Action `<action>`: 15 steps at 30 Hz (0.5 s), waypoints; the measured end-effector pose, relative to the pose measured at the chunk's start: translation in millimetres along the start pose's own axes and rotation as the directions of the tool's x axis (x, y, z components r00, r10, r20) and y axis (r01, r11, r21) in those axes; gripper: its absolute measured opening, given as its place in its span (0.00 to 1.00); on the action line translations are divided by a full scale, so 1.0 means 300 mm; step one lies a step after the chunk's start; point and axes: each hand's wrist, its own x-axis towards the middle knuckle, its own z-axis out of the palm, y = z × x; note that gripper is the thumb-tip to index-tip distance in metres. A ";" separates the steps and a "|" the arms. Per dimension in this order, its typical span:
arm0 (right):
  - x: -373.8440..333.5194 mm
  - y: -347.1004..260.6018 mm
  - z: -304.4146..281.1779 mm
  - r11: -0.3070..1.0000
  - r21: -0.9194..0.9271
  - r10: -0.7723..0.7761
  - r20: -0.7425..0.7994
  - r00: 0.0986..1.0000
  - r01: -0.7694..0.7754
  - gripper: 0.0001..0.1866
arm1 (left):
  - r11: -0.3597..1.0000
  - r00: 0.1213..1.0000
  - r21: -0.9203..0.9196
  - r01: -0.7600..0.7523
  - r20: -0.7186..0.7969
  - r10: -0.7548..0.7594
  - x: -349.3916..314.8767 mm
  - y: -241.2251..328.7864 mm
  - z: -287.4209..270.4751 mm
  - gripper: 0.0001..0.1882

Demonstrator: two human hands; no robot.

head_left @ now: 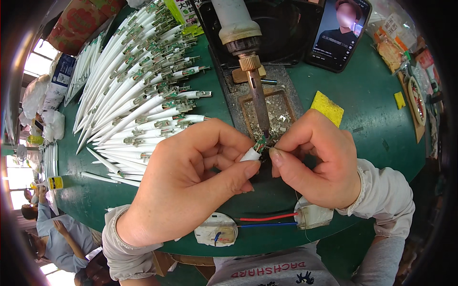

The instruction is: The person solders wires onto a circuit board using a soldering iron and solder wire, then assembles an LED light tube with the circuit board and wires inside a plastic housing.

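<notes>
My left hand (188, 178) pinches a white stick (249, 155) by its end, between thumb and bent fingers. A small green circuit board (260, 143) sticks out of that end, right below the tip of an upright soldering iron (257, 93). Whether the tip touches the board I cannot tell. Close by on the right, my right hand (322, 162) is closed, thumb against forefinger, at a thin wire (301, 202) that trails down below it. Its fingertips are beside the board. Fingers hide most of the held stick.
A big pile of white tapered sticks (138, 90) with boards at their ends fills the left. A metal tray of scraps (274, 102) sits under the iron. Around lie a yellow sponge (327, 108), a phone (338, 35), and white pieces (216, 229) with red and blue wires.
</notes>
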 end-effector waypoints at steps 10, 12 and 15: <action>0.010 -0.032 0.005 0.935 0.226 0.260 0.091 0.961 -0.274 0.07 | 0.999 1.000 -0.045 0.007 -0.009 -0.008 -0.003 0.001 0.008 0.09; 0.010 -0.020 0.012 0.953 0.217 0.200 0.062 0.978 -0.209 0.06 | 0.997 0.999 -0.069 0.038 -0.013 -0.039 -0.002 0.003 0.009 0.09; 0.009 -0.020 0.008 0.962 0.212 0.163 0.068 0.984 -0.174 0.06 | 0.997 0.999 -0.071 0.027 -0.024 -0.028 -0.004 0.000 0.011 0.08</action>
